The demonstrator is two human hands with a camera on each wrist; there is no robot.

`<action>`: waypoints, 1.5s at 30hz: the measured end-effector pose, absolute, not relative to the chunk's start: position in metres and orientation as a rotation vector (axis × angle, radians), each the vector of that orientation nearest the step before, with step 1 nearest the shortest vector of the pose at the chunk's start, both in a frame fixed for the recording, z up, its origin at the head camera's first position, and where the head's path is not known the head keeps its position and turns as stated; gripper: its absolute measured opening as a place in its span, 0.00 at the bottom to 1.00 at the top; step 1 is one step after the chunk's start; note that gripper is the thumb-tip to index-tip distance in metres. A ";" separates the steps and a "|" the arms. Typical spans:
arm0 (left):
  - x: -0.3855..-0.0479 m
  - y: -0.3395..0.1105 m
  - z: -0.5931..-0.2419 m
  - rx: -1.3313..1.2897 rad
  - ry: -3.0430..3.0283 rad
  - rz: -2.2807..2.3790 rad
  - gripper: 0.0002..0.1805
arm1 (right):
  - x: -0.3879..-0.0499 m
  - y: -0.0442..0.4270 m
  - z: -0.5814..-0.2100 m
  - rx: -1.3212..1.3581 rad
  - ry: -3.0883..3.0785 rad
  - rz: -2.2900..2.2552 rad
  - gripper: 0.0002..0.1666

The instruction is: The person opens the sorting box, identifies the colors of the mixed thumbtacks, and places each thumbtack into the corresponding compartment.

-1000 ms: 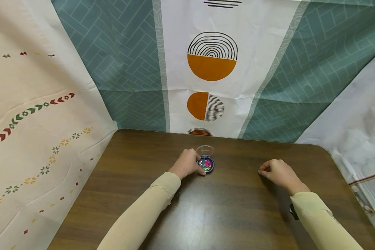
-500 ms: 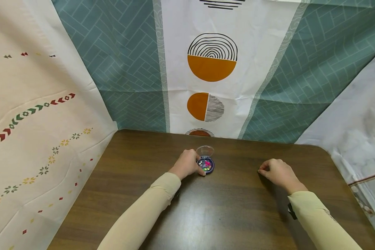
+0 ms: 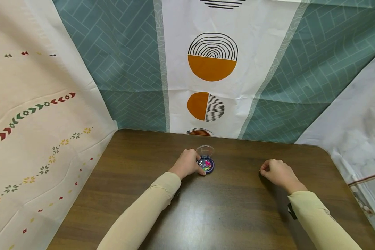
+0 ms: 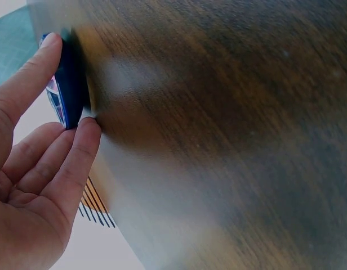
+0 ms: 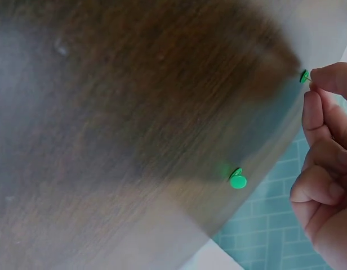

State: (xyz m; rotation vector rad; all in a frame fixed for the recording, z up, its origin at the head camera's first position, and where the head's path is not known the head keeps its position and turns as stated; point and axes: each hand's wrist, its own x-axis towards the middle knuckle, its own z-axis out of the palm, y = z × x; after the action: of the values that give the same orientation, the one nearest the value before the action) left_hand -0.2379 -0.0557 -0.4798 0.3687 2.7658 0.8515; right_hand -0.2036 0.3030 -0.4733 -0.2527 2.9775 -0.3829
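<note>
My left hand point(image 3: 187, 163) grips a small round dark-blue case point(image 4: 73, 84) by its left side, thumb at the near edge and fingers on the far edge. The case rests on the table with its clear lid point(image 3: 205, 150) raised. Pink, pale and yellow-green thumbtacks point(image 3: 207, 163) lie inside it. To the right, my right hand point(image 3: 279, 175) is low over the table. Between thumb and forefinger it pinches a green thumbtack point(image 5: 304, 76) by the pin, the flat head pointing away from the fingers. A second green thumbtack point(image 5: 237, 180) lies on the table near that hand.
The brown wooden table point(image 3: 231, 208) extends around both hands and ends at a patterned cloth backdrop point(image 3: 131, 69) behind. A cream printed cloth point(image 3: 50, 121) hangs at the left, and a pale marbled cloth point(image 3: 365, 128) at the right.
My right fingertips have shifted very slightly to the right. The left hand and the case have stayed in place.
</note>
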 end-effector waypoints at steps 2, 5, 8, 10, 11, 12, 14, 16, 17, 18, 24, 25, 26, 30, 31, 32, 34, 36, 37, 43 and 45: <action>-0.238 -0.056 -0.480 0.369 2.771 0.847 0.35 | -0.204 0.303 -0.474 -0.269 2.968 -0.374 0.05; -0.238 -0.055 -0.481 0.373 2.781 0.838 0.35 | -0.205 0.303 -0.476 -0.288 2.962 -0.361 0.05; -0.238 -0.055 -0.481 0.379 2.796 0.830 0.35 | -0.205 0.302 -0.477 -0.310 2.955 -0.371 0.07; -0.238 -0.055 -0.481 0.383 2.802 0.827 0.35 | -0.206 0.301 -0.478 -0.320 2.951 -0.393 0.07; -0.238 -0.055 -0.481 0.380 2.800 0.830 0.35 | -0.206 0.300 -0.478 -0.317 2.948 -0.410 0.07; -0.238 -0.055 -0.481 0.375 2.797 0.832 0.35 | -0.206 0.299 -0.477 -0.317 2.944 -0.428 0.07; -0.238 -0.055 -0.482 0.366 2.784 0.840 0.35 | -0.207 0.297 -0.476 -0.316 2.927 -0.478 0.06; -0.238 -0.055 -0.481 0.357 2.774 0.846 0.35 | -0.208 0.293 -0.474 -0.310 2.900 -0.536 0.06; -0.238 -0.055 -0.481 0.352 2.769 0.851 0.35 | -0.208 0.291 -0.473 -0.303 2.887 -0.567 0.07; -0.238 -0.055 -0.481 0.348 2.767 0.852 0.35 | -0.209 0.289 -0.472 -0.304 2.872 -0.596 0.07; -0.237 -0.055 -0.478 0.351 2.767 0.855 0.35 | -0.214 0.272 -0.464 -0.329 2.852 -0.702 0.08; -0.236 -0.055 -0.478 0.353 2.765 0.856 0.35 | -0.215 0.269 -0.462 -0.335 2.857 -0.712 0.08; -0.236 -0.055 -0.478 0.353 2.763 0.855 0.35 | -0.216 0.266 -0.461 -0.342 2.855 -0.722 0.08; -0.237 -0.055 -0.478 0.346 2.755 0.853 0.35 | -0.221 0.251 -0.457 -0.367 2.847 -0.765 0.08; -0.237 -0.055 -0.478 0.346 2.752 0.852 0.35 | -0.222 0.247 -0.456 -0.373 2.848 -0.775 0.08; -0.237 -0.055 -0.479 0.347 2.751 0.853 0.35 | -0.223 0.242 -0.455 -0.378 2.843 -0.784 0.07; -0.237 -0.055 -0.479 0.348 2.752 0.855 0.35 | -0.225 0.232 -0.453 -0.394 2.836 -0.805 0.07; -0.236 -0.055 -0.479 0.351 2.751 0.855 0.35 | -0.228 0.220 -0.451 -0.417 2.848 -0.817 0.07; -0.236 -0.055 -0.479 0.350 2.753 0.855 0.35 | -0.229 0.214 -0.451 -0.432 2.857 -0.821 0.07; -0.235 -0.054 -0.479 0.341 2.772 0.850 0.34 | -0.232 0.177 -0.452 -0.537 2.885 -0.810 0.07; -0.236 -0.054 -0.479 0.347 2.784 0.852 0.34 | -0.232 0.167 -0.453 -0.561 2.875 -0.795 0.06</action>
State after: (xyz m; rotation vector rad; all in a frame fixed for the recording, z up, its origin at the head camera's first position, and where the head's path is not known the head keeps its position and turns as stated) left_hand -0.2357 -0.0543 -0.4786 0.3470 2.7841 0.8519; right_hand -0.2322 0.1667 -0.4526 -0.5606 2.8749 -0.7952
